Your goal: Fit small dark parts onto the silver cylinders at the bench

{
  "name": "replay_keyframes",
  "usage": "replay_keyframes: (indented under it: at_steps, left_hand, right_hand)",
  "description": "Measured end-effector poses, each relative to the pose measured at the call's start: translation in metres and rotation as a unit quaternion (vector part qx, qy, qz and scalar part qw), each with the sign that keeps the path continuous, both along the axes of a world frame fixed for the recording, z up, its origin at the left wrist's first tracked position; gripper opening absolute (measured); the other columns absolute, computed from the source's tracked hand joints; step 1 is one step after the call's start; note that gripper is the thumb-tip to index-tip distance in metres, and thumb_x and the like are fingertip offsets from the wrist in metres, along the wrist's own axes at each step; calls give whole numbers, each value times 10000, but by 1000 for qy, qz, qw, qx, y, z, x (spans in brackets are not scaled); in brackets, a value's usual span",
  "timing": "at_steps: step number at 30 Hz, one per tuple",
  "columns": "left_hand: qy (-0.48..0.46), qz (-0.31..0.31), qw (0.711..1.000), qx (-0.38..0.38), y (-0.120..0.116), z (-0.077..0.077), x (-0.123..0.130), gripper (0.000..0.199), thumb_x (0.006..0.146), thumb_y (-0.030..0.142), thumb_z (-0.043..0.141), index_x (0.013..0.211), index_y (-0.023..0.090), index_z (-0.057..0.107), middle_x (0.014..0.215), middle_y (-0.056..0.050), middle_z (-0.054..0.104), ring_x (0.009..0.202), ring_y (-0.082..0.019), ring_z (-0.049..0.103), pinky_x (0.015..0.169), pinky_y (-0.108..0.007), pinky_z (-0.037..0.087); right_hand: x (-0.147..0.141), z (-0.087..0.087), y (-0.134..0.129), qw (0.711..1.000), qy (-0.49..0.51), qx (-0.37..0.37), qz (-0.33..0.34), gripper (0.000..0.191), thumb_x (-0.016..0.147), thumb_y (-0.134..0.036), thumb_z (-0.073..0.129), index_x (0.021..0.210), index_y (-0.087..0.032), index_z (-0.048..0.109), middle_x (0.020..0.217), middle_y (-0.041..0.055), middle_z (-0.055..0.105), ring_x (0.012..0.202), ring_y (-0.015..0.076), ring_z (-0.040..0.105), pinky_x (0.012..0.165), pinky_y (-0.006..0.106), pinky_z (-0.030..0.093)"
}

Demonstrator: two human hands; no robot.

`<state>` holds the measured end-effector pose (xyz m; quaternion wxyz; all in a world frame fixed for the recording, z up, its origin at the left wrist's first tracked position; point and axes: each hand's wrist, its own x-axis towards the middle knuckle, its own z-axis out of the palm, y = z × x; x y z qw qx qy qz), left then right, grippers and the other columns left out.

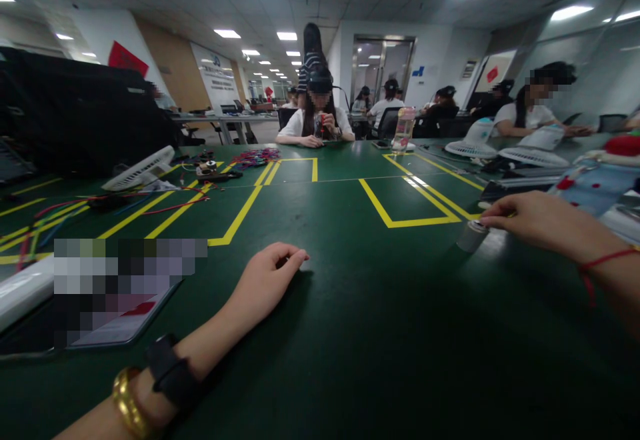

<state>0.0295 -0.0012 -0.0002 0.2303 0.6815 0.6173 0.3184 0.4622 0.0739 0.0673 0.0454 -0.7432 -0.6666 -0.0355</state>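
A green table [350, 293] stretches ahead. The left hand [267, 279] rests on it, fingers loosely curled, apparently holding nothing. The right hand [540, 223] pinches the top of a small grey cylinder [471, 237], near the yellow tape [425, 222].

Left hand [270, 277] loosely curled, right hand [530, 220] pinching, wrist bent
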Motion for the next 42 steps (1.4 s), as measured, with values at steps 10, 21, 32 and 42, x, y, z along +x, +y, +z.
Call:
replay_keyframes:
  at_steps: [10, 21, 32, 42]
  left_hand:
    - [0, -1, 1000, -2, -1, 3, 1, 368, 828, 486, 435, 885, 220, 682, 867, -35, 669, 815, -220, 594, 707, -324, 419]
    - [0, -5, 1000, 2, 0, 2, 2, 350, 832, 474, 436, 862, 217, 673, 836, -23, 662, 799, -211, 592, 701, -317, 412]
    - [-2, 1, 1000, 1, -1, 3, 2, 345, 829, 478, 445, 856, 226, 679, 855, -25, 677, 813, -223, 599, 703, -316, 413]
    - [0, -9, 1000, 11, 2, -1, 1, 347, 839, 472, 441, 855, 215, 673, 857, -29, 663, 817, -213, 587, 722, -321, 416]
  right_hand:
    - [-12, 5, -7, 998, 48, -13, 24, 432, 717, -530, 565, 944, -182, 682, 955, 111, 657, 788, 206, 580, 666, 320, 392]
    - [-7, 5, -6, 996, 80, -27, 38, 296, 738, -324, 590, 984, -199, 697, 1088, 93, 643, 875, 208, 604, 768, 323, 421]
    - [-59, -5, -25, 966, 219, 12, 138, 476, 728, -463, 595, 1100, -167, 610, 1006, 89, 660, 870, 200, 627, 771, 319, 493]
    - [-198, -51, -101, 816, 425, -14, 392, 284, 769, -226, 573, 1053, -223, 579, 1031, 41, 571, 896, 117, 571, 804, 271, 507]
